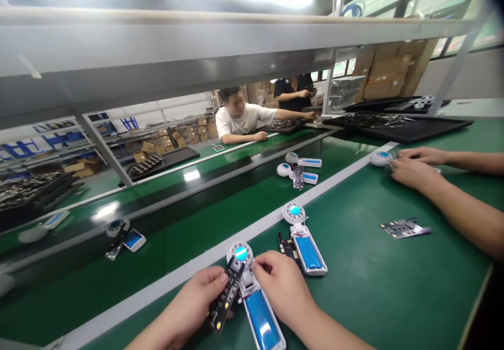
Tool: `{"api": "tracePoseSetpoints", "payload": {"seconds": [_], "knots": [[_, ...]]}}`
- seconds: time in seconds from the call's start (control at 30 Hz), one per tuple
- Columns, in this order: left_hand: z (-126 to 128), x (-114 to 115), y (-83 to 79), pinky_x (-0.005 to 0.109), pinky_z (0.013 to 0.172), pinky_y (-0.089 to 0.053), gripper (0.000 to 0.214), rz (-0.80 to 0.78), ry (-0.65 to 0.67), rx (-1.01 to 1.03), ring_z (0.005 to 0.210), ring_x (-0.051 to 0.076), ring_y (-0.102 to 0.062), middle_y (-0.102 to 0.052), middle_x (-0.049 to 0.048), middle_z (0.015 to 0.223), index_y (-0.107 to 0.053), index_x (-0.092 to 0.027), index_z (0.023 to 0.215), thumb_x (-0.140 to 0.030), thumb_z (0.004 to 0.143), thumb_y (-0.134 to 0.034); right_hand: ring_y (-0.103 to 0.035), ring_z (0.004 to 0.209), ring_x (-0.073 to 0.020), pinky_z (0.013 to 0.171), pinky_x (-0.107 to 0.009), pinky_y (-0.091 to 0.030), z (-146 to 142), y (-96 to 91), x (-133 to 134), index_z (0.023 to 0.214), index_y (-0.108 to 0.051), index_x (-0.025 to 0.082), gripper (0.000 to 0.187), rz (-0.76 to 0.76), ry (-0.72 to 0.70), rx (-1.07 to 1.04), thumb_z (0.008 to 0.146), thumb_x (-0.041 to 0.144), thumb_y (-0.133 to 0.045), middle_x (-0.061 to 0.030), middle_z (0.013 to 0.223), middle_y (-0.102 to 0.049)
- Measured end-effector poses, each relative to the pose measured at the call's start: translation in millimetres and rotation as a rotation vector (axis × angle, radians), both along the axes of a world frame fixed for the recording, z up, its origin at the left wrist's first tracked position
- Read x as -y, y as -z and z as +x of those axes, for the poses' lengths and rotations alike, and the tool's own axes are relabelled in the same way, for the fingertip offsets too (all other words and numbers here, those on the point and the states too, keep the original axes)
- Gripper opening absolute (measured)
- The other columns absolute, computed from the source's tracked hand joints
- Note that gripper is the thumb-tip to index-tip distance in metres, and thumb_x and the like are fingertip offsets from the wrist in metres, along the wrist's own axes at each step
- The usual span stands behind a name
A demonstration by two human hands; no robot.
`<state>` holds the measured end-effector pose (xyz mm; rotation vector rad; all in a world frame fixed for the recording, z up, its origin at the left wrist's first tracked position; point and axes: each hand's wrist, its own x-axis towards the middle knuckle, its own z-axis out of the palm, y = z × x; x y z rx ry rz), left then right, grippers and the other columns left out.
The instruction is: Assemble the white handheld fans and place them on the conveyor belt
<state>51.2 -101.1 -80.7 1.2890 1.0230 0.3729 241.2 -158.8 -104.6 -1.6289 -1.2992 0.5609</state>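
Note:
A white fan half-shell (255, 308) with a blue battery and a round head with a cyan centre lies on the green mat at the bottom middle. My left hand (195, 303) is closed on a black circuit board (224, 297) beside the shell's left edge. My right hand (281, 287) rests on the shell's right side near its head, fingers curled against it. A second identical fan shell (305, 242) lies just to the right, with another black board (286, 245) next to it.
A green conveyor belt (189, 219) runs past the mat and carries several fan shells (301, 169). A co-worker's two hands (413, 166) work on a fan at the right. A loose board (403, 228) lies on the mat. Another person sits across the belt by black trays (417, 127).

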Motion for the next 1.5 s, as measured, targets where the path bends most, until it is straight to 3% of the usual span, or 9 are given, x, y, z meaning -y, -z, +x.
{"api": "tracePoseSetpoints", "payload": {"seconds": [0.1,0.23,0.33,0.4,0.53,0.67,0.83,1.17,1.5], "knots": [[-3,0,-6.2,0.025,0.062,-0.045,0.035,0.195,-0.047,-0.150,0.067,0.018,-0.060,-0.065,0.0012,0.071,-0.066,-0.018,0.074,-0.051,0.083,-0.063,-0.066,0.075,-0.0182,0.069,-0.027,-0.049,-4,2.3,0,0.076,-0.072,0.021,0.020,0.069,-0.092,-0.051,0.088,0.015,-0.057,-0.0021,0.078,-0.067],[-3,10,-7.1,0.029,0.074,-0.046,0.036,0.429,-0.127,-0.208,0.081,0.022,-0.062,-0.070,0.0025,0.082,-0.066,-0.020,0.078,-0.045,0.092,-0.043,-0.063,0.079,-0.0163,0.073,-0.027,-0.048,-10,3.9,2,0.078,-0.067,0.020,0.020,0.108,-0.221,-0.072,0.091,0.014,-0.053,-0.0009,0.082,-0.062],[0,21,-1.9,0.028,0.072,-0.048,0.026,0.460,-0.035,-0.195,0.080,0.021,-0.064,-0.071,0.0012,0.087,-0.062,-0.023,0.104,-0.039,0.084,-0.059,-0.063,0.080,-0.0166,0.074,-0.028,-0.048,-10,5.6,2,0.079,-0.069,0.020,0.020,0.092,-0.264,-0.111,0.089,0.011,-0.053,-0.0013,0.083,-0.062],[3,25,1.7,0.026,0.068,-0.048,0.042,0.442,0.036,-0.193,0.075,0.019,-0.064,-0.071,-0.0005,0.085,-0.054,-0.023,0.115,-0.028,0.076,-0.068,-0.064,0.080,-0.0173,0.073,-0.028,-0.049,-10,7.2,1,0.078,-0.071,0.020,0.021,0.063,-0.251,-0.166,0.086,0.009,-0.055,-0.0018,0.082,-0.063],[6,26,5.1,0.029,0.080,-0.050,0.021,0.519,0.038,-0.126,0.088,0.019,-0.065,-0.070,0.0029,0.098,-0.060,-0.023,0.106,-0.022,0.085,-0.058,-0.064,0.074,-0.0172,0.069,-0.028,-0.048,-11,7.8,0,0.071,-0.071,0.019,0.020,0.018,-0.186,-0.225,0.080,0.008,-0.058,-0.0009,0.075,-0.063],[7,26,5.9,0.032,0.081,-0.053,0.023,0.741,0.050,-0.186,0.088,0.020,-0.064,-0.067,0.0059,0.094,-0.069,-0.022,0.098,-0.030,0.097,-0.047,-0.058,0.072,-0.0165,0.065,-0.027,-0.044,-16,4.9,5,0.066,-0.065,0.019,0.020,0.109,-0.176,-0.045,0.078,0.006,-0.055,-0.0003,0.073,-0.058],[8,31,12.1,0.030,0.084,-0.055,0.027,0.925,0.124,-0.204,0.096,0.020,-0.065,-0.066,0.0081,0.108,-0.065,-0.025,0.116,-0.024,0.099,-0.044,-0.053,0.072,-0.0167,0.065,-0.028,-0.038,-20,2.9,11,0.064,-0.054,0.019,0.017,0.126,-0.159,0.129,0.076,0.006,-0.054,-0.0001,0.071,-0.055],[10,33,16.2,0.025,0.084,-0.056,0.033,1.047,0.175,-0.228,0.100,0.017,-0.065,-0.064,0.0076,0.115,-0.058,-0.028,0.127,-0.019,0.101,-0.041,-0.049,0.070,-0.0156,0.064,-0.027,-0.033,-20,1.1,15,0.063,-0.042,0.019,0.020,0.125,-0.165,0.122,0.073,0.005,-0.051,0.0011,0.069,-0.051],[9,34,20.2,0.022,0.078,-0.058,0.048,1.191,0.227,-0.246,0.092,0.015,-0.067,-0.062,0.0050,0.107,-0.046,-0.033,0.141,-0.012,0.098,-0.043,-0.047,0.070,-0.0148,0.063,-0.027,-0.030,-21,1.7,15,0.065,-0.034,0.020,0.025,0.096,-0.190,0.131,0.075,0.002,-0.048,0.0016,0.070,-0.048]]}}
